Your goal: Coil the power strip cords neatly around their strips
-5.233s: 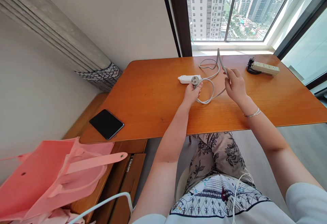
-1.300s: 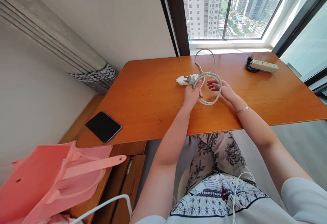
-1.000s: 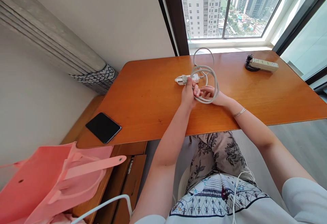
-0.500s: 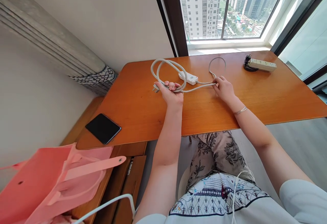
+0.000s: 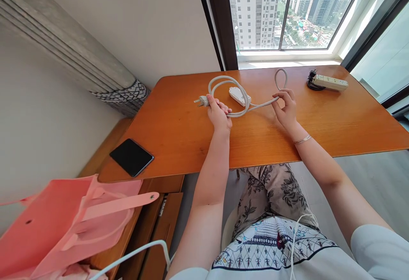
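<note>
My left hand (image 5: 220, 113) is closed around a coiled white cable (image 5: 228, 78), and the cable's plug (image 5: 202, 101) sticks out to the left past my thumb. Pinched between the fingers of my right hand (image 5: 285, 105) is a further stretch of the same cable, with a small loop standing up above the fingertips. A white power strip (image 5: 237, 96) lies on the wooden table (image 5: 172, 131) behind the coil, partly covered by it.
At the table's left front corner lies a black tablet or phone (image 5: 131, 157). A cream power strip (image 5: 330, 82) with a black cord (image 5: 315, 85) sits at the back right. Below left is an open pink bag (image 5: 64, 212). A window is behind the table.
My left hand and the coil have moved right, and the plug now points out to the left. My right hand has moved slightly right and up, and the loop above it is smaller.
</note>
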`<state>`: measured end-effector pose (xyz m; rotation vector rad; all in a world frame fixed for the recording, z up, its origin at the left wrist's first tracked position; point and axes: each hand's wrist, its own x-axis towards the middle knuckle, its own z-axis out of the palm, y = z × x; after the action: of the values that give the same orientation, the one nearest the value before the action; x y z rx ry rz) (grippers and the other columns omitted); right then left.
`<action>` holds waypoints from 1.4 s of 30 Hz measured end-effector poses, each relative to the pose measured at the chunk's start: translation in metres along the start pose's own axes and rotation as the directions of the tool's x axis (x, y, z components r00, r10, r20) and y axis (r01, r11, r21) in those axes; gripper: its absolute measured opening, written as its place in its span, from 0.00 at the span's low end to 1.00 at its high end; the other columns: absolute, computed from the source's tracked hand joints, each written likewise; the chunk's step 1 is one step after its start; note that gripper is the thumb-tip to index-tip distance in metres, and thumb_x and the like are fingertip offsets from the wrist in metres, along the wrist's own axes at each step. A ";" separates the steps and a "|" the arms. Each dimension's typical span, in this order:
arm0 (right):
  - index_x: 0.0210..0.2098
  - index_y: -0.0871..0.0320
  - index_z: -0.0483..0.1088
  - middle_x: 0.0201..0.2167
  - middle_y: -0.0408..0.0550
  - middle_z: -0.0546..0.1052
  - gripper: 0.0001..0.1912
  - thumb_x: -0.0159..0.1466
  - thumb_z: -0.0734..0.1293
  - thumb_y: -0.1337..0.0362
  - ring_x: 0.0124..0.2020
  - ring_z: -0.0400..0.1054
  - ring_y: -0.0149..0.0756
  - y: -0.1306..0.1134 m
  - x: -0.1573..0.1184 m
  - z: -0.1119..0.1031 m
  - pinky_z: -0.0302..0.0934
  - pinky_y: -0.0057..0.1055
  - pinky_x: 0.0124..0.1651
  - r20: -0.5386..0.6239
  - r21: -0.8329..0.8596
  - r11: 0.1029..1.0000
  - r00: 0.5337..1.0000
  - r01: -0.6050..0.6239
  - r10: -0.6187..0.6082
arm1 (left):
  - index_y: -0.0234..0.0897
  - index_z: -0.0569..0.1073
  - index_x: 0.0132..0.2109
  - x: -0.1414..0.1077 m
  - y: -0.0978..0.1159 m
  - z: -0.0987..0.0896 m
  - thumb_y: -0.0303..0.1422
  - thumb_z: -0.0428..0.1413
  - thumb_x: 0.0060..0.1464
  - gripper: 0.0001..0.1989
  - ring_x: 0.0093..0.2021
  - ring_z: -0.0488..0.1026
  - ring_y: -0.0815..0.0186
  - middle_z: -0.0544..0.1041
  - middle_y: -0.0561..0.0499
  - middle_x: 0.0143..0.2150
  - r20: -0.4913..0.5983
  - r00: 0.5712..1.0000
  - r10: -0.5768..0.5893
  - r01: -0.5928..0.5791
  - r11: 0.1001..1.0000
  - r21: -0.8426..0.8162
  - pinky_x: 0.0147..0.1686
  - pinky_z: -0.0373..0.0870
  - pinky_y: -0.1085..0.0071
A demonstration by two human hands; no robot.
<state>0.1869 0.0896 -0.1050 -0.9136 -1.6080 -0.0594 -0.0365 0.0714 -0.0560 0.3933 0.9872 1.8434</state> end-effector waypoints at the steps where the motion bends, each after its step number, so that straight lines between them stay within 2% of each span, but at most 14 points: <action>1: 0.42 0.52 0.72 0.42 0.52 0.74 0.09 0.68 0.66 0.55 0.49 0.71 0.46 0.001 0.000 -0.001 0.69 0.47 0.53 -0.006 0.010 1.000 1.000 -0.011 0.011 | 0.40 0.57 0.28 -0.001 -0.001 0.001 0.56 0.50 0.66 0.27 0.14 0.51 0.76 0.52 0.63 0.15 0.036 0.999 -0.026 0.025 0.999 0.032 0.19 0.57 0.79; 6: 0.42 0.52 0.72 0.44 0.53 0.72 0.11 0.69 0.64 0.53 0.52 0.70 0.48 0.000 0.001 -0.003 0.67 0.52 0.57 0.011 0.122 0.991 0.999 -0.051 0.050 | 0.40 0.58 0.28 -0.008 -0.003 0.002 0.56 0.54 0.63 0.27 0.13 0.49 0.78 0.50 0.63 0.14 0.169 0.966 -0.194 0.159 0.967 0.199 0.16 0.54 0.80; 11: 0.47 0.51 0.72 0.47 0.53 0.72 0.22 0.71 0.58 0.43 0.54 0.70 0.49 -0.005 0.001 -0.003 0.66 0.53 0.60 0.073 0.271 0.959 0.995 -0.081 0.063 | 0.39 0.59 0.28 -0.015 -0.007 0.004 0.57 0.59 0.58 0.28 0.13 0.48 0.78 0.49 0.64 0.14 0.267 0.893 -0.363 0.266 0.902 0.339 0.14 0.52 0.81; 15: 0.56 0.49 0.68 0.52 0.53 0.72 0.26 0.68 0.61 0.39 0.53 0.72 0.48 -0.006 -0.003 0.002 0.67 0.51 0.61 0.185 0.350 0.926 0.979 -0.143 0.081 | 0.39 0.59 0.28 -0.023 -0.012 0.006 0.54 0.59 0.59 0.27 0.12 0.47 0.79 0.50 0.65 0.14 0.322 0.849 -0.419 0.265 0.865 0.426 0.14 0.52 0.81; 18: 0.60 0.48 0.65 0.57 0.54 0.70 0.29 0.65 0.68 0.42 0.56 0.72 0.47 -0.004 -0.007 0.007 0.67 0.50 0.62 0.263 0.352 0.918 0.960 -0.185 0.093 | 0.39 0.60 0.29 -0.029 -0.015 0.007 0.51 0.60 0.61 0.25 0.12 0.48 0.79 0.52 0.65 0.14 0.360 0.828 -0.430 0.228 0.845 0.484 0.15 0.52 0.81; 20: 0.61 0.48 0.64 0.59 0.54 0.70 0.29 0.66 0.68 0.45 0.54 0.73 0.45 -0.002 -0.009 0.008 0.70 0.47 0.59 0.315 0.318 0.921 0.942 -0.223 0.119 | 0.39 0.60 0.29 -0.031 -0.016 0.007 0.50 0.61 0.61 0.25 0.12 0.48 0.79 0.53 0.65 0.14 0.386 0.814 -0.434 0.205 0.836 0.508 0.15 0.53 0.81; 23: 0.64 0.48 0.62 0.60 0.54 0.70 0.27 0.69 0.65 0.47 0.42 0.76 0.39 0.000 -0.010 0.008 0.75 0.42 0.46 0.370 0.277 0.921 0.914 -0.276 0.163 | 0.39 0.61 0.29 -0.031 -0.019 0.006 0.51 0.62 0.59 0.25 0.13 0.49 0.79 0.53 0.65 0.14 0.415 0.809 -0.417 0.170 0.841 0.514 0.15 0.53 0.81; 26: 0.67 0.49 0.60 0.58 0.56 0.73 0.30 0.70 0.64 0.48 0.32 0.74 0.35 -0.003 -0.009 0.006 0.74 0.39 0.37 0.375 0.232 0.938 0.913 -0.259 0.160 | 0.39 0.62 0.29 -0.027 -0.023 0.003 0.51 0.62 0.58 0.25 0.14 0.49 0.78 0.53 0.65 0.14 0.420 0.826 -0.374 0.127 0.852 0.508 0.15 0.53 0.80; 28: 0.66 0.52 0.63 0.56 0.57 0.75 0.29 0.70 0.64 0.49 0.32 0.74 0.36 -0.007 -0.007 0.004 0.74 0.38 0.37 0.379 0.177 0.963 0.917 -0.205 0.125 | 0.39 0.64 0.30 -0.022 -0.027 0.000 0.48 0.64 0.57 0.22 0.14 0.51 0.77 0.54 0.64 0.15 0.424 0.843 -0.332 0.071 0.849 0.523 0.16 0.55 0.79; 31: 0.57 0.55 0.72 0.48 0.55 0.79 0.22 0.71 0.63 0.50 0.34 0.75 0.37 -0.013 -0.004 0.001 0.74 0.38 0.41 0.424 0.112 0.986 0.903 -0.120 0.062 | 0.37 0.70 0.32 -0.016 -0.033 -0.005 0.37 0.70 0.51 0.15 0.17 0.56 0.76 0.62 0.61 0.19 0.451 0.860 -0.237 -0.080 0.812 0.579 0.19 0.56 0.77; 35: 0.50 0.56 0.74 0.37 0.49 0.79 0.19 0.73 0.60 0.50 0.24 0.70 0.31 -0.019 -0.002 0.000 0.71 0.33 0.34 0.461 0.125 0.982 0.884 -0.144 0.071 | 0.36 0.70 0.27 -0.012 -0.037 -0.008 0.26 0.70 0.45 0.14 0.22 0.61 0.73 0.66 0.59 0.22 0.468 0.879 -0.093 -0.265 0.720 0.641 0.24 0.58 0.76; 39: 0.51 0.56 0.74 0.31 0.44 0.78 0.20 0.74 0.60 0.49 0.22 0.69 0.29 -0.024 -0.002 -0.002 0.69 0.30 0.32 0.514 0.186 0.964 0.855 -0.190 0.069 | 0.37 0.72 0.28 -0.014 -0.035 -0.007 0.23 0.66 0.48 0.10 0.26 0.64 0.69 0.68 0.57 0.22 0.509 0.860 0.033 -0.428 0.589 0.686 0.30 0.61 0.73; 42: 0.54 0.56 0.73 0.35 0.46 0.79 0.20 0.74 0.60 0.51 0.24 0.71 0.30 -0.025 -0.002 -0.004 0.70 0.31 0.34 0.522 0.192 0.968 0.852 -0.159 0.036 | 0.37 0.74 0.30 -0.013 -0.033 -0.007 0.24 0.63 0.51 0.06 0.30 0.68 0.66 0.73 0.55 0.25 0.521 0.852 0.051 -0.462 0.541 0.703 0.35 0.63 0.72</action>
<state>0.1757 0.0696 -0.0947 -0.8711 -2.0076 0.4759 -0.0148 0.0640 -0.0835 1.5546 1.4595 1.3040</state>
